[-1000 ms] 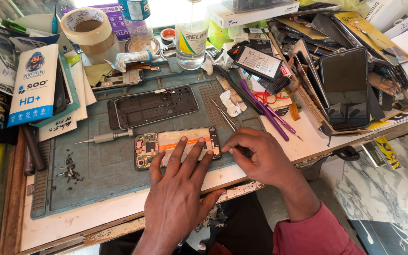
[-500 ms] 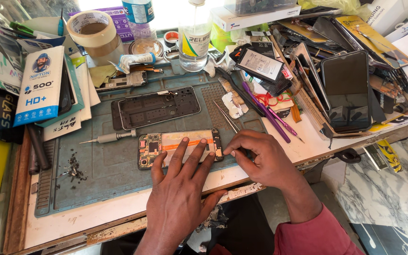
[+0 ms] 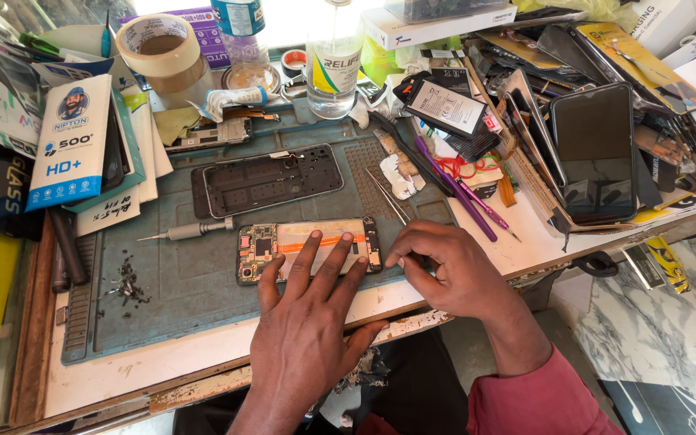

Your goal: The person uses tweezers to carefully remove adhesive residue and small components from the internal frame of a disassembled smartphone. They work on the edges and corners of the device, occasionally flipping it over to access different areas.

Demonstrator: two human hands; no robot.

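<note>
An opened phone (image 3: 279,242) with bare circuit boards and an orange strip lies flat on the grey-blue repair mat (image 3: 195,290). My left hand (image 3: 308,322) rests on it with fingers spread, pressing it down. My right hand (image 3: 453,270) sits at the phone's right end, fingers curled on a small dark thing that I cannot make out. A black phone frame (image 3: 271,179) lies just behind on the mat. A grey screwdriver (image 3: 191,232) lies left of the phone. Thin tweezers (image 3: 387,197) lie behind my right hand.
Small loose screws (image 3: 128,283) lie on the mat's left. A tape roll (image 3: 164,50), a clear bottle (image 3: 333,68) and packets (image 3: 70,145) crowd the back. Phones and screens (image 3: 594,153) pile at right. The table's worn front edge (image 3: 203,387) is near.
Both hands stay on the opened phone; my right hand's fingers have shifted slightly at its right end. The view has moved a little.
</note>
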